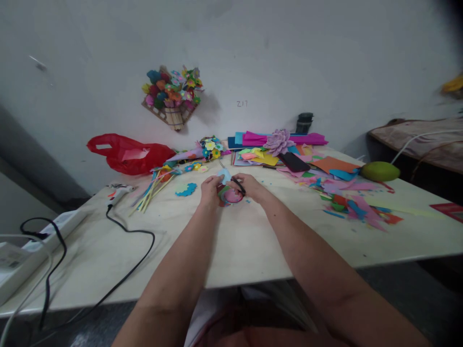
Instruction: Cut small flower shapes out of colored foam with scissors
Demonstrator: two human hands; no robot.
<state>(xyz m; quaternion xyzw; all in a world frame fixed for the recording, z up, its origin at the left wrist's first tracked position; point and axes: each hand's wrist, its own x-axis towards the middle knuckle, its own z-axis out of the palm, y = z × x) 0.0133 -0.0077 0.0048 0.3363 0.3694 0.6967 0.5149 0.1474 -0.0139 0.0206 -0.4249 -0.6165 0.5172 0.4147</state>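
My left hand is closed on a small piece of light blue paper, pinched between thumb and fingers. In my right hand is a pair of scissors with black handles; their thin blades point up and left beside the paper. Just under both hands lies a round pink roll or dish with green and reddish bits around it, partly hidden by the fingers. Left of my hands, blue scalloped paper cut-outs rest on the white table.
A glue gun with a black cord and a white power strip are at left. Behind are a red plastic bag, yellow sticks and paper flowers. Paper scraps, a dark phone and a green oval object lie right.
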